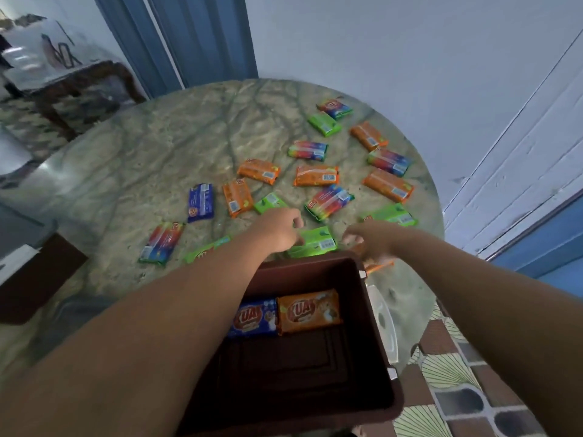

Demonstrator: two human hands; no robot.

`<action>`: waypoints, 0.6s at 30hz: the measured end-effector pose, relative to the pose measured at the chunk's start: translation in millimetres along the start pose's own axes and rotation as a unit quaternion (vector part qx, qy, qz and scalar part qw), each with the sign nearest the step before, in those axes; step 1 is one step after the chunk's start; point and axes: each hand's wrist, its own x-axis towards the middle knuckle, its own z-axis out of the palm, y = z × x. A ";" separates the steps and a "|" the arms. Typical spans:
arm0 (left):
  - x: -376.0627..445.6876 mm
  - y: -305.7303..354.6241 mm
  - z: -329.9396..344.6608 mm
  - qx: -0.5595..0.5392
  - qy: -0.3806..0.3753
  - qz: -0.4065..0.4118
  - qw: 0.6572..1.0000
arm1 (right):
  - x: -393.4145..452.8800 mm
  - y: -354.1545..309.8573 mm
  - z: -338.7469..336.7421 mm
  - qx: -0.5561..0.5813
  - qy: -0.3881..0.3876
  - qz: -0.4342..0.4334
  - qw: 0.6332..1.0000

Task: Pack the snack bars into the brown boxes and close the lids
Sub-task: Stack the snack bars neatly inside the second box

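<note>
Reaching past the far rim of an open brown box (pixel 380 326), a person works both hands among snack bars scattered over a round marble worktop (pixel 151 159). The left hand (pixel 280 230) has its fingers curled at the near corner of a green bar (pixel 315 242) lying just beyond the box; whether it has a firm pinch cannot be told. The right hand (pixel 367 241) is blurred, fingers loosely bent above an orange bar (pixel 380 266) beside the box's far right corner, and its hold cannot be told either. Two bars, a blue bar (pixel 257 316) and another orange one (pixel 309 310), already lie side by side on the box floor against the far wall, so packing looks to be at an early stage, with most bars still spread across the worktop and the lid not closed. The next move likely calls for lifting the picked bars clear of the rim and setting them in the open floor space nearer the person. The box overhangs or sits close to the worktop's near edge, and the right-hand bars lie near the curved rim, leaving little margin there.
</note>
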 end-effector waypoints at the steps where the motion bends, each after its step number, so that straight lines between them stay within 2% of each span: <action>1: 5.9 3.7 4.1 -0.007 -0.015 0.001 1.000 | 3.7 3.9 0.6 -0.033 -0.030 -0.009 0.999; 3: 12.1 11.2 11.3 -0.002 -0.038 0.009 0.999 | 7.3 5.9 3.1 -0.094 -0.056 -0.021 0.994; 5: 17.9 20.2 17.6 0.040 -0.047 0.021 0.998 | 13.2 8.7 5.5 -0.136 -0.032 -0.041 0.989; 9: 30.6 26.0 28.4 0.124 -0.041 0.023 0.991 | 24.0 15.8 9.7 -0.131 0.020 -0.066 0.989; 15: 38.2 24.0 33.8 0.122 -0.031 -0.015 0.992 | 29.8 17.1 13.6 -0.141 0.077 -0.080 0.984; 18: 41.0 24.4 35.9 0.131 -0.038 -0.021 0.990 | 29.4 17.8 14.0 -0.147 0.079 -0.082 0.983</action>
